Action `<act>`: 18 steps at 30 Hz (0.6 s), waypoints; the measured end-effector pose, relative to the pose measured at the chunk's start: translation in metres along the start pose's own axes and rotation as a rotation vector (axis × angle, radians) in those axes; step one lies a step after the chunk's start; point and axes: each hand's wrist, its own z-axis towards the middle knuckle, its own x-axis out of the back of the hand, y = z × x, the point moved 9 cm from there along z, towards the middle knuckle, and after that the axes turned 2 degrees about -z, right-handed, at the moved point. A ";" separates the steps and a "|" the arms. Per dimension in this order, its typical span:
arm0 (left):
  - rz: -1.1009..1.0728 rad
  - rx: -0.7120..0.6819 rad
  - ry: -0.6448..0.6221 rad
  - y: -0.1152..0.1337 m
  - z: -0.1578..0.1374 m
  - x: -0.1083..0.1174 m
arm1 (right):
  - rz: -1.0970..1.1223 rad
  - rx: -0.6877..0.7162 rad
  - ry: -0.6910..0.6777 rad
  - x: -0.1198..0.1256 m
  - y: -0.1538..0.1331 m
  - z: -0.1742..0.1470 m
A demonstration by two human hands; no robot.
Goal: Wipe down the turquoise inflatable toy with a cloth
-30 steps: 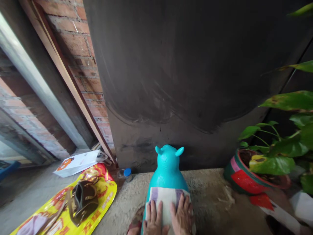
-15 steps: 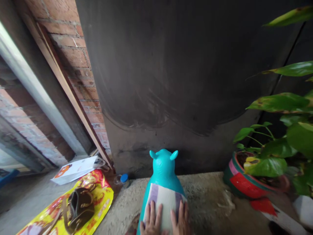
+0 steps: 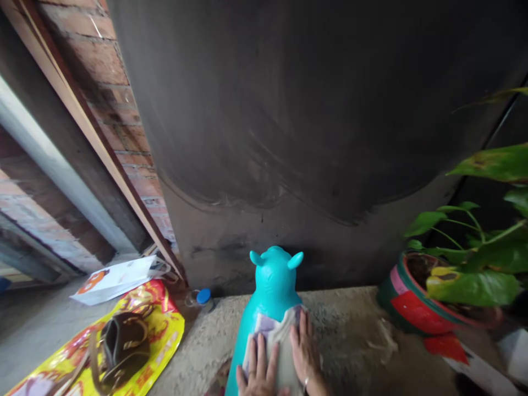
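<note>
A turquoise animal-shaped figure (image 3: pixel 274 278) with two small ears, perhaps an inflatable toy, stands at the bottom centre, facing the dark board. Over its back lies a white and purple cloth (image 3: pixel 281 336), rumpled at its far edge. My left hand (image 3: pixel 259 367) rests flat on the cloth's left part with its fingers spread. On the right side my right hand (image 3: pixel 305 352) presses the cloth with fingers stretched forward, slightly farther up than the left. A bracelet shows at the right wrist. The figure's lower part is out of view.
A dark board (image 3: pixel 264 137) rises just ahead. To the left are a brown bag (image 3: pixel 126 352) on a yellow plastic sheet (image 3: pixel 167 344), a white paper bag (image 3: pixel 119 280) and a blue-lidded jar (image 3: pixel 204 298). A potted plant (image 3: pixel 416 308) stands at right.
My right hand has slid forward and its side of the cloth has bunched up. The left hand has stayed nearly in place. The view has shifted slightly.
</note>
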 end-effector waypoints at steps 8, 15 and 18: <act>-0.078 0.042 -0.210 0.007 0.047 0.016 | 0.038 0.069 -0.065 -0.004 -0.014 0.062; -0.145 -0.025 -0.324 0.011 0.027 0.026 | -0.061 -0.023 0.004 0.001 0.018 -0.003; -0.155 -0.138 -0.367 0.015 0.007 0.021 | -0.126 -0.021 0.030 0.010 0.023 -0.049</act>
